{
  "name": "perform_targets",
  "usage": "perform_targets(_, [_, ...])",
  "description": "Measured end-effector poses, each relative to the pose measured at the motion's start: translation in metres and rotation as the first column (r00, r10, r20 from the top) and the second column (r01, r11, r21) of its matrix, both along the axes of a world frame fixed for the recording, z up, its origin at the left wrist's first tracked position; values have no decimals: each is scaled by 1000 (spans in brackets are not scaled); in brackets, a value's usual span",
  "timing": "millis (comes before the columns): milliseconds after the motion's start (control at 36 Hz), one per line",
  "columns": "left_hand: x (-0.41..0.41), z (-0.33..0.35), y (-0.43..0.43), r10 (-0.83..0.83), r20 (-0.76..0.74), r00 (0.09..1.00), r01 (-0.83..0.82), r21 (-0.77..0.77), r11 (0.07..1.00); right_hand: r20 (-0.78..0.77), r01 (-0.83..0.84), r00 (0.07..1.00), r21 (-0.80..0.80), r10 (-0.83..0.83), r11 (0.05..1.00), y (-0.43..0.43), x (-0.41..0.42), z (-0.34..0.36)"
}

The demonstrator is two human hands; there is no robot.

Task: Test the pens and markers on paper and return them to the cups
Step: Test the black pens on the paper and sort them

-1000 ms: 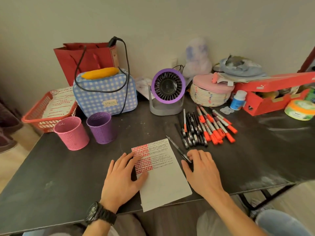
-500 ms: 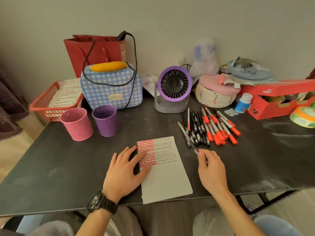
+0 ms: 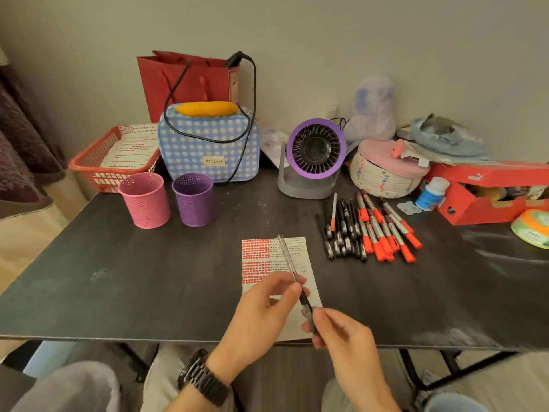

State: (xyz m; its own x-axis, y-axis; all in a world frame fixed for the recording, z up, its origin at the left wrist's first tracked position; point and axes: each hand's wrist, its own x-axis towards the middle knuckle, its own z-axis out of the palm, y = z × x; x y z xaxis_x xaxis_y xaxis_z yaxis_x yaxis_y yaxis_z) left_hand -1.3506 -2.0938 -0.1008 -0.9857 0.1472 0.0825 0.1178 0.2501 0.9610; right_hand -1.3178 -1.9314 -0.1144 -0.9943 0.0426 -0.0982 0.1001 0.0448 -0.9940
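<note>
Logging the bench, biggest item first: we see a dark table (image 3: 148,278) running the full width of the view. At its rear left stands a blue gingham bag (image 3: 208,144), upright. To its right is a purple-rimmed fan (image 3: 315,150), facing us.

We note the pink cup (image 3: 145,200) and the purple cup (image 3: 194,203) upright, just beside each other, in front of the bag. The pink one is on the left.

The paper (image 3: 300,251) lies flat near the front edge at centre. Its upper part carries blocks of red marks on the left and rows of dark marks on the right.

Right of the paper, apart from it, the black pens (image 3: 341,230) and orange-capped markers (image 3: 386,233) lie in a loose row on the table, black ones to the left.

Both hands are raised over the lower part of the paper. The left hand (image 3: 258,316), with a dark watch (image 3: 205,379) on its wrist, pinches the pen (image 3: 289,260) mid-barrel between thumb and forefinger. The right hand (image 3: 344,337) has its fingers curled round the pen's near end. The pen is held tilted above the sheet, far end pointing away from us. We cannot tell whether it is capped.
</note>
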Motion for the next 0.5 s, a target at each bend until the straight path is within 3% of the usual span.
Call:
perform_targets(111, [1, 4, 1, 25, 80, 997, -37, 152, 988, 33, -72, 997, 161, 67, 984, 3, -1, 6])
perform_targets(167, [0, 4, -2, 13, 107, 994, -31, 171, 985, 15, -27, 1000, 146, 25, 989, 5, -3, 8])
perform_targets(361, [13, 8, -15, -243, 61, 968, 250, -193, 949, -91, -63, 994, -46, 58, 997, 4, -5, 25])
perform_targets(500, [22, 15, -29, -181, 85, 980, 199, -337, 920, -156, 20, 987, -147, -43, 989, 5, -4, 29])
